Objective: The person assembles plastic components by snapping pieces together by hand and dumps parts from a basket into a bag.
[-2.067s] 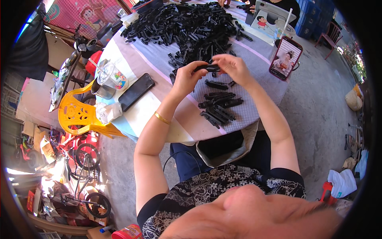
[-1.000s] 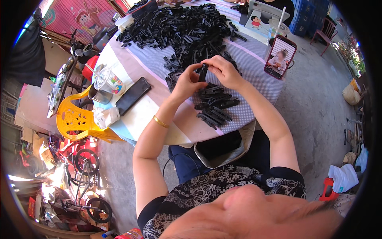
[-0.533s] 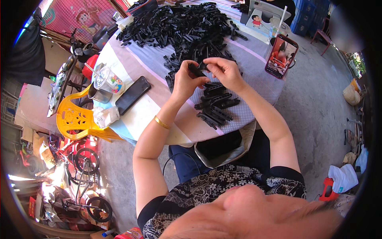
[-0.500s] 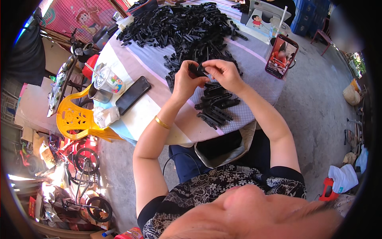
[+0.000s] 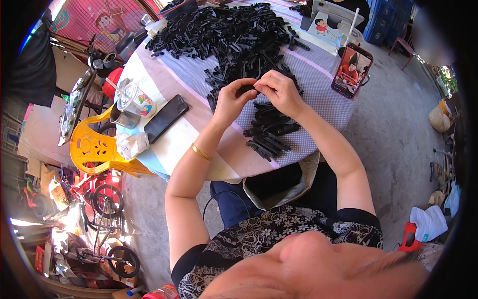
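Observation:
Both hands meet over the round table, above many small black plastic pieces. My left hand (image 5: 232, 101) is closed round a black plastic piece (image 5: 245, 90), only partly visible between thumb and fingers. Pinched against its end, my right hand (image 5: 281, 93) has its fingertips together; what they hold is hidden. Just nearer to me lies a small group of long black pieces (image 5: 269, 130). Beyond the hands, a large heap of similar black pieces (image 5: 224, 32) spreads over the far part of the table.
On the left of the patterned tablecloth (image 5: 199, 144) are a dark phone (image 5: 167, 118), a plastic cup (image 5: 135, 99), a metal cup (image 5: 124, 117) and a crumpled white bag (image 5: 132, 145). A propped phone (image 5: 352, 71) stands at right. An open bag (image 5: 284, 187) sits at my lap.
My right hand has turned and drawn in, its fingertips now closer to my left hand's. The black piece between them shows less. The picture on the propped phone has changed.

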The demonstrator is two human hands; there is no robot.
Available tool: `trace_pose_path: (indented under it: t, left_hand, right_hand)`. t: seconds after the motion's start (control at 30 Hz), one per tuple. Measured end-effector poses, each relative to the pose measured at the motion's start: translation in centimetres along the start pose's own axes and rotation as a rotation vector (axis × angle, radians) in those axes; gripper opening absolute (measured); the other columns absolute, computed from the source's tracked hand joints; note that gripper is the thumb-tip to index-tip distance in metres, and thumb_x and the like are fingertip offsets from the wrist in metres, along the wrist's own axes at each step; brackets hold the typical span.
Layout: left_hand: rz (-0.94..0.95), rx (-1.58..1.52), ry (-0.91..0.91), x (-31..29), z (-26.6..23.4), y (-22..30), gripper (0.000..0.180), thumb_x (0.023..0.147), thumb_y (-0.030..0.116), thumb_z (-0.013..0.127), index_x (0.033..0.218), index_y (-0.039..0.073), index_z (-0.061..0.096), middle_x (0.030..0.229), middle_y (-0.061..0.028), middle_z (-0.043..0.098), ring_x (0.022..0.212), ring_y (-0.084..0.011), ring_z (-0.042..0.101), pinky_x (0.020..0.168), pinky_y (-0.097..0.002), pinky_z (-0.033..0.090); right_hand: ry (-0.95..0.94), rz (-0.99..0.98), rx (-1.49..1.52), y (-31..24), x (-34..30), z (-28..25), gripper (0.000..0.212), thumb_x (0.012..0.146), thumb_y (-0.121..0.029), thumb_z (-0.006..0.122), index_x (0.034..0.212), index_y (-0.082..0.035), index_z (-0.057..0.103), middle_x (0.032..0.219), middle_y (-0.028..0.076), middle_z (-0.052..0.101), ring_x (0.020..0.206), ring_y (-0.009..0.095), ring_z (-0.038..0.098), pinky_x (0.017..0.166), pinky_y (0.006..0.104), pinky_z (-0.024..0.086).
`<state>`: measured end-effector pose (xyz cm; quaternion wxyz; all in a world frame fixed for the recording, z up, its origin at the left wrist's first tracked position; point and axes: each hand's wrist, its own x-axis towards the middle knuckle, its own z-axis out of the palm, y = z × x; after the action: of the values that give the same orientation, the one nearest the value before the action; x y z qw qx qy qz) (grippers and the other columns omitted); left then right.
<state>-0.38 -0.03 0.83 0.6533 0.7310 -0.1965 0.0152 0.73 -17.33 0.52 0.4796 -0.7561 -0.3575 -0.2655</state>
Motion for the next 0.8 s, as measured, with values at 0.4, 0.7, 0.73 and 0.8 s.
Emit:
trace_pose_path:
  t: [0.4, 0.7, 0.73, 0.8]
  left_hand:
    - [0.059, 0.347, 0.092, -0.3, -0.2, 0.4, 0.030, 0.071, 0.002, 0.068, 0.101, 0.001, 0.063, 0.080, -0.0092, 0.067, 0.070, -0.0065, 0.058, 0.064, -0.0224, 0.047]
    - [0.103, 0.407, 0.044, -0.9, -0.1, 2.0, 0.028, 0.074, 0.002, 0.067, 0.101, 0.001, 0.062, 0.081, -0.0048, 0.067, 0.072, -0.0062, 0.059, 0.065, -0.0212, 0.048]
    - [0.103, 0.407, 0.043, -0.8, -0.1, 1.9, 0.028, 0.074, 0.002, 0.067, 0.101, 0.001, 0.062, 0.081, -0.0048, 0.067, 0.072, -0.0062, 0.059, 0.065, -0.0212, 0.048]
    - [0.110, 0.415, 0.020, -0.7, -0.1, 1.8, 0.028, 0.074, 0.003, 0.067, 0.102, 0.000, 0.062, 0.082, -0.0049, 0.067, 0.074, -0.0062, 0.058, 0.067, -0.0211, 0.048]
  right_hand:
    - [-0.191, 0.239, 0.152, 0.0, -0.1, -1.1, 0.034, 0.072, -0.013, 0.071, 0.099, 0.002, 0.060, 0.086, 0.012, 0.063, 0.069, 0.015, 0.061, 0.063, 0.0258, 0.048]
    - [-0.190, 0.161, 0.114, -0.5, 0.3, -1.8, 0.026, 0.072, -0.012, 0.070, 0.094, 0.000, 0.063, 0.082, 0.011, 0.064, 0.068, 0.016, 0.061, 0.061, 0.0260, 0.048]
    - [-0.190, 0.161, 0.113, -0.3, 0.2, -1.8, 0.026, 0.072, -0.012, 0.070, 0.094, 0.000, 0.063, 0.082, 0.011, 0.064, 0.068, 0.016, 0.061, 0.061, 0.0260, 0.048]
    - [-0.133, 0.085, 0.079, 0.0, -0.1, -1.7, 0.025, 0.071, -0.013, 0.070, 0.092, 0.000, 0.064, 0.080, 0.011, 0.064, 0.067, 0.018, 0.061, 0.059, 0.0264, 0.048]
